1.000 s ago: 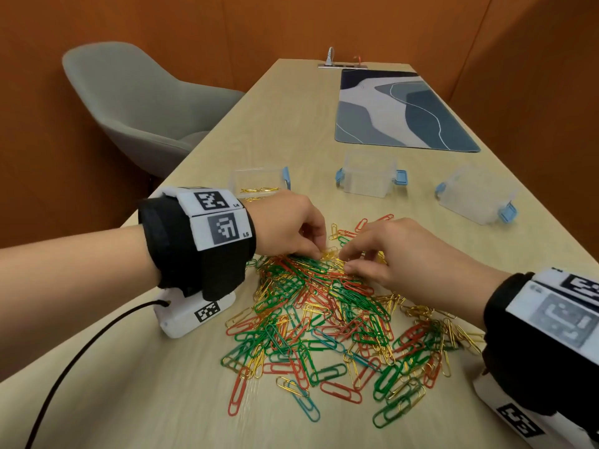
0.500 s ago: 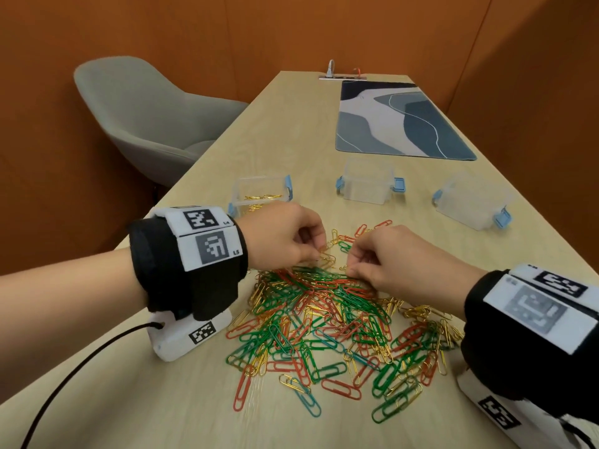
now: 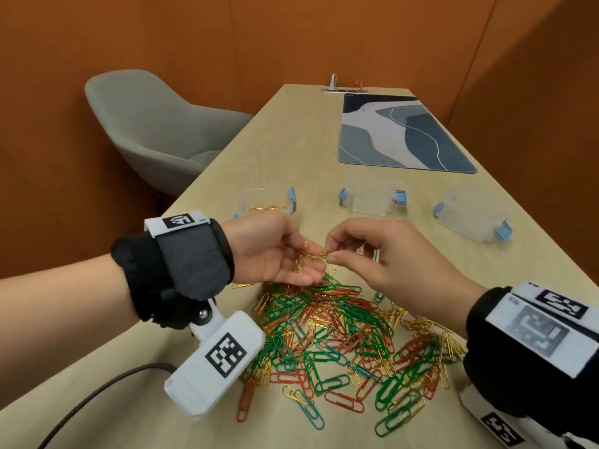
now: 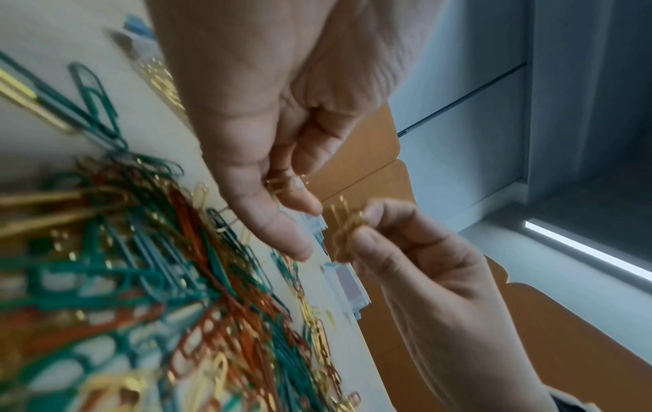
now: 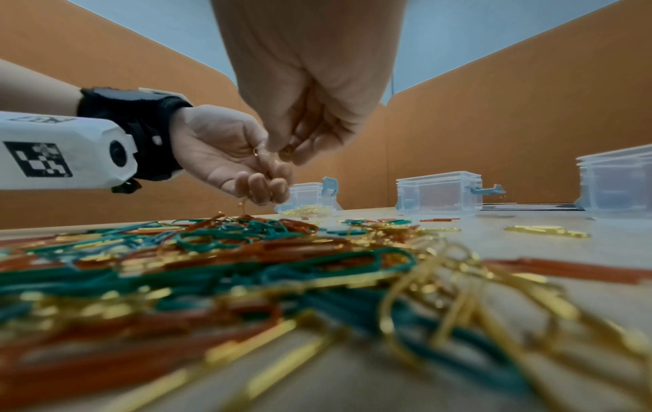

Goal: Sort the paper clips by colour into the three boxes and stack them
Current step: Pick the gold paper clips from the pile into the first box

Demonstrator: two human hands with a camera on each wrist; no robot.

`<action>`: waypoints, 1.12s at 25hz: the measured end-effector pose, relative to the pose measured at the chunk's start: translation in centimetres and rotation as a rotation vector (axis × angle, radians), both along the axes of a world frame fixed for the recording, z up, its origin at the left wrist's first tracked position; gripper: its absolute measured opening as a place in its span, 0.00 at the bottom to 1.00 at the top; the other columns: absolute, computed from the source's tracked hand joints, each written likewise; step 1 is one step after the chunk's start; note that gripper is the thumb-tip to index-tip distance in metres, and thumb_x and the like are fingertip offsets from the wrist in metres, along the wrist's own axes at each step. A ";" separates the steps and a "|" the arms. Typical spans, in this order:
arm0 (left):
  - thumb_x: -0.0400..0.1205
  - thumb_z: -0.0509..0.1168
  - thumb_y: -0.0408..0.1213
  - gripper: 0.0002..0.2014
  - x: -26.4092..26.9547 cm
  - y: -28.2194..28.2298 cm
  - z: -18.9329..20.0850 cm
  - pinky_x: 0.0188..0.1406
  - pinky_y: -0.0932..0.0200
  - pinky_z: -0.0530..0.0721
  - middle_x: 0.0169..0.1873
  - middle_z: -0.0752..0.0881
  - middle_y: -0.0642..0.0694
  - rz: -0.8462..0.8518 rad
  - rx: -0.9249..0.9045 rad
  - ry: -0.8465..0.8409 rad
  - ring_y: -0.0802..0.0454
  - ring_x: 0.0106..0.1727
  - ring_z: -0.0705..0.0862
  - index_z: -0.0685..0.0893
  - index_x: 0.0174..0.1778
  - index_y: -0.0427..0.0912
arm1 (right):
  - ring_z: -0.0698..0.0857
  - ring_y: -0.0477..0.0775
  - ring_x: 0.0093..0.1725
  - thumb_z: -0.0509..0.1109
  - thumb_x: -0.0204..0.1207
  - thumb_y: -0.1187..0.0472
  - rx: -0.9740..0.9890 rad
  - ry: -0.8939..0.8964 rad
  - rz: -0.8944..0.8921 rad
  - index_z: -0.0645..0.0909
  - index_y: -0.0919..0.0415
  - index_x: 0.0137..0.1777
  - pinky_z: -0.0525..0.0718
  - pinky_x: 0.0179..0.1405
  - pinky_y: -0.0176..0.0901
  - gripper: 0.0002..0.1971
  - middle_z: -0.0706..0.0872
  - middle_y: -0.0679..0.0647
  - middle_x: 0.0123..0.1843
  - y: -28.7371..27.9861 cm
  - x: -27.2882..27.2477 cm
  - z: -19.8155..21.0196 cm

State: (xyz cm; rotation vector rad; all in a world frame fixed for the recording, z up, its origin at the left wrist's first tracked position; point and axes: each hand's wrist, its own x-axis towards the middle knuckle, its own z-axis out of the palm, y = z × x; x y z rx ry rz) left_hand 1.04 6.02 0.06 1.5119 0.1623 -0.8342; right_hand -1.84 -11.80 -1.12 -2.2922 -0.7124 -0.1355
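A tangled pile of green, red and gold paper clips [image 3: 340, 328] [image 4: 141, 264] [image 5: 211, 251] lies on the table in front of me. Just above its far edge, my left hand [image 3: 304, 260] [image 4: 282, 195] [image 5: 247, 178] is turned palm up, its curled fingers holding a few gold clips [image 4: 282, 182]. My right hand [image 3: 330, 254] [image 4: 356, 231] [image 5: 279, 147] pinches a small bunch of gold clips [image 3: 316, 254] [image 4: 344, 223] at the left hand's fingertips. Three clear boxes with blue latches stand open behind. The left box [image 3: 246, 202] [image 5: 310, 192] holds gold clips. The middle box [image 3: 369, 199] [image 5: 437, 192] and right box [image 3: 470, 215] [image 5: 617, 184] look empty.
A patterned blue-grey desk mat [image 3: 398, 134] lies further back on the table, and a power strip [image 3: 345, 90] sits at the far end. A grey chair [image 3: 155, 131] stands off the table's left edge. A black cable [image 3: 97, 393] trails from my left wrist. Orange walls close in.
Both hands have risen off the pile with gold clips. The left hand has turned palm up, and the right hand has brought its pinched clips to the left fingertips.
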 end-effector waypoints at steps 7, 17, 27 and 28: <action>0.86 0.54 0.39 0.14 1.4 -2.9 0.3 0.19 0.69 0.70 0.28 0.73 0.49 -0.120 0.410 -0.267 0.57 0.24 0.70 0.80 0.38 0.41 | 0.80 0.40 0.49 0.60 0.81 0.64 -0.174 0.002 -0.185 0.84 0.53 0.56 0.73 0.47 0.20 0.12 0.86 0.46 0.52 -0.7 0.9 -0.5; 0.74 0.73 0.42 0.13 3.1 -4.1 -0.3 0.30 0.68 0.65 0.27 0.71 0.58 -0.538 1.059 -1.003 0.56 0.30 0.71 0.90 0.54 0.47 | 0.75 0.52 0.62 0.62 0.80 0.57 -0.517 0.086 -0.195 0.82 0.49 0.59 0.75 0.64 0.47 0.12 0.81 0.48 0.60 -1.0 1.0 -0.9; 0.70 0.76 0.43 0.06 0.9 -0.6 -0.4 0.26 0.67 0.68 0.17 0.75 0.56 -0.492 0.951 -0.843 0.60 0.23 0.72 0.91 0.41 0.51 | 0.78 0.40 0.41 0.67 0.78 0.60 -0.437 0.165 0.002 0.87 0.53 0.52 0.70 0.38 0.21 0.08 0.86 0.46 0.45 -0.4 0.7 -0.6; 0.68 0.77 0.44 0.07 0.6 -0.4 -0.4 0.26 0.67 0.67 0.16 0.74 0.58 -0.506 0.954 -0.815 0.62 0.23 0.73 0.90 0.40 0.52 | 0.78 0.39 0.37 0.68 0.77 0.60 -0.433 0.182 -0.006 0.87 0.54 0.50 0.70 0.34 0.20 0.07 0.85 0.46 0.41 -0.4 0.7 -0.6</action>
